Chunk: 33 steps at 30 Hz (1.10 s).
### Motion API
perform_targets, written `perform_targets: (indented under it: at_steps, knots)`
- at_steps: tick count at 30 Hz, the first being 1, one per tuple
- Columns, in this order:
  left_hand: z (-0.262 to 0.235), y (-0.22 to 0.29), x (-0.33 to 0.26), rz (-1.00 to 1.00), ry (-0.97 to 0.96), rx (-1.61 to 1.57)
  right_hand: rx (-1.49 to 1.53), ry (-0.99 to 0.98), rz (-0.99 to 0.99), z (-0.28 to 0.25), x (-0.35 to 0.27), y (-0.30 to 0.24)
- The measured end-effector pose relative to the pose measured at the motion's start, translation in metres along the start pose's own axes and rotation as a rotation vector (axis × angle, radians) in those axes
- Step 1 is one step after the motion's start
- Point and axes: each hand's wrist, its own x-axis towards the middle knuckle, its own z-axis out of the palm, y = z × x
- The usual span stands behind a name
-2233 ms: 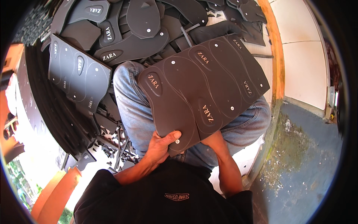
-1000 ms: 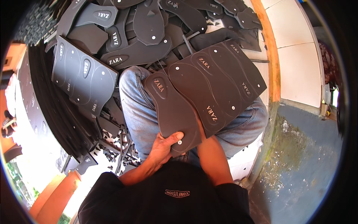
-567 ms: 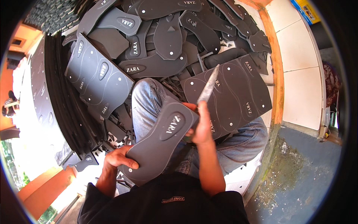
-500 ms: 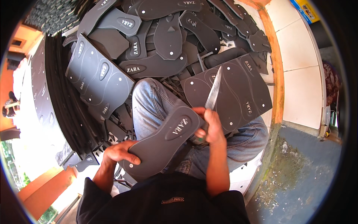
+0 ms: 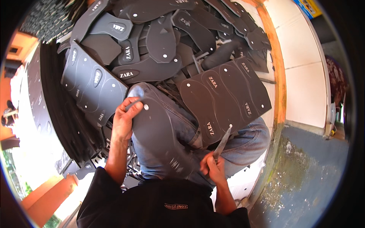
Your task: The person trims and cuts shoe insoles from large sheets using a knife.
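Note:
Over my left thigh, my left hand (image 5: 125, 119) pinches the far end of a dark grey foam sandal sole (image 5: 155, 131), thumb beside its white dot. The sole's printed near end hangs toward my lap and is blurred. Lower and to the right, my right hand (image 5: 214, 167) is wrapped round a knife (image 5: 223, 142); its blade points up and away, apart from the sole. Past the blade tip, a printed foam sheet (image 5: 230, 98) with sole outlines lies against my right knee. The knife's handle is mostly hidden in my fingers.
A second outlined sheet (image 5: 95, 83) leans beyond my left knee. Several cut soles (image 5: 161, 41) and dark offcuts are heaped ahead. Stacked black sheets (image 5: 66, 110) stand at the left. A wooden edge (image 5: 280, 87) borders white tiles (image 5: 306, 79) on the right.
The sole has swung round, its printed end now nearest me. My left hand has moved farther away with it. My right hand and the knife have come nearer, off the sole.

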Motion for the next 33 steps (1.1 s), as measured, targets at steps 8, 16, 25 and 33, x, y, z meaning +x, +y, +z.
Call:
perform_targets:
  at_steps: [8,16,25,33]
  knots:
    - [0.033,-0.020,-0.018,-0.357,-0.278,0.121,-0.851,0.129,-0.239,0.012,0.024,-0.016]
    - [0.045,-0.010,-0.019,-0.371,-0.313,0.244,-0.881,0.118,-0.231,0.011,0.024,-0.022]
    - [0.072,-0.014,-0.021,-0.388,-0.499,0.404,-0.818,0.025,-0.499,0.022,0.079,-0.063]
    - [0.068,-0.027,-0.007,-0.506,-0.378,0.242,-0.398,-0.210,-0.229,0.012,0.092,-0.097]
